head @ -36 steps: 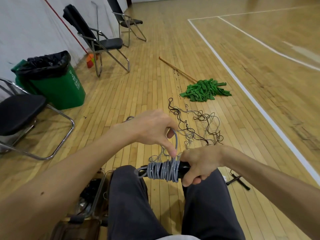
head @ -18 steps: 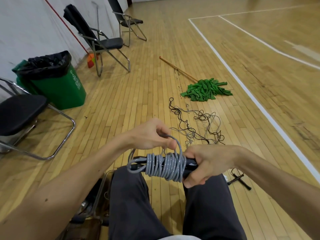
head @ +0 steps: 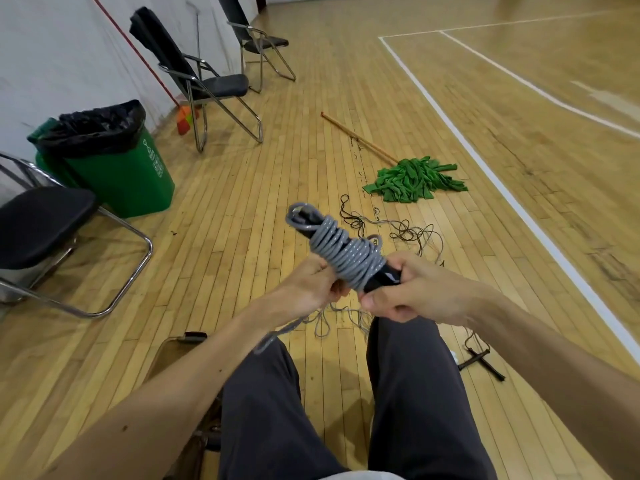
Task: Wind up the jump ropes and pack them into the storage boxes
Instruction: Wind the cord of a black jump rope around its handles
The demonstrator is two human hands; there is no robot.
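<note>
Grey rope (head: 346, 252) is wound in tight rings round the black handles (head: 382, 278). It is held up in the air in front of the person's knees, above the wood floor (head: 242, 237). The right hand (head: 412, 292) has its grip clamped round the low end of the handles. The left hand (head: 311, 289) is just under the rings, and its fingers pinch the rope there. A loose grey tail (head: 277, 336) hangs down from it, blurry, toward the left knee.

This looks like the last few turns. To do it well, I think the right hand should hold the handles firm so the rings cannot slide off the top end. The left hand should pull the tail snug and lay each new ring next to the last. Then it should tuck the end under a ring so it cannot spring loose.

Just past the hands, other ropes (head: 398, 233) lie in a thin tangle on the floor, so much of the job is left. Farther off are a green mop (head: 414, 180) and, to the left, a green bin (head: 121, 174). I cannot see a box clearly.
</note>
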